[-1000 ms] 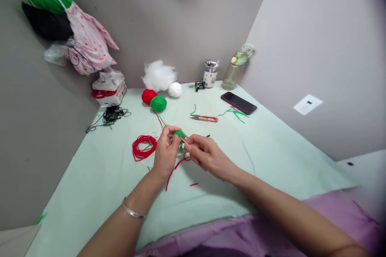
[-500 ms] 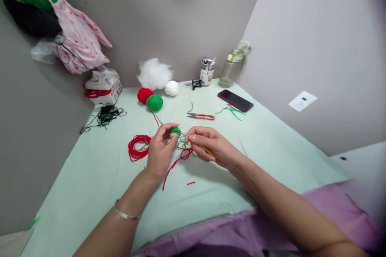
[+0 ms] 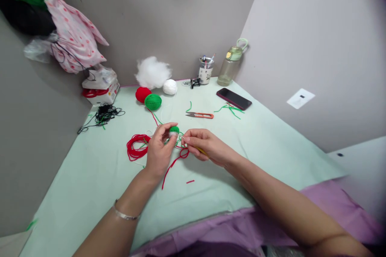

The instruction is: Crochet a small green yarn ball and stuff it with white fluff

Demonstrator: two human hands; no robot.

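Note:
Between the thumb and fingers of my left hand (image 3: 160,148) is a small green and white crocheted piece (image 3: 174,130), green side up. My right hand (image 3: 202,144) grips a crochet hook (image 3: 201,150) with a yellow handle; its thin metal shaft points left at the piece's lower edge. Whether the tip is inside a stitch is too small to tell. Loose green and red yarn (image 3: 183,153) lies beneath both hands. Left of my left hand rests a red yarn coil (image 3: 136,147). Thread snips (image 3: 199,115) lie beyond my right hand.
Red (image 3: 143,94), green (image 3: 153,102) and white (image 3: 170,87) yarn balls sit at the back beside white stuffing (image 3: 153,72). A phone (image 3: 234,98), a bottle (image 3: 230,66) and a pen cup (image 3: 206,71) stand back right. Tangled black yarn (image 3: 105,115) lies left, near a box (image 3: 104,93).
My right hand has shifted slightly left, and the hook has dropped from the top of the crocheted piece toward its lower edge. The piece shows more upright. The whole view has shifted a little.

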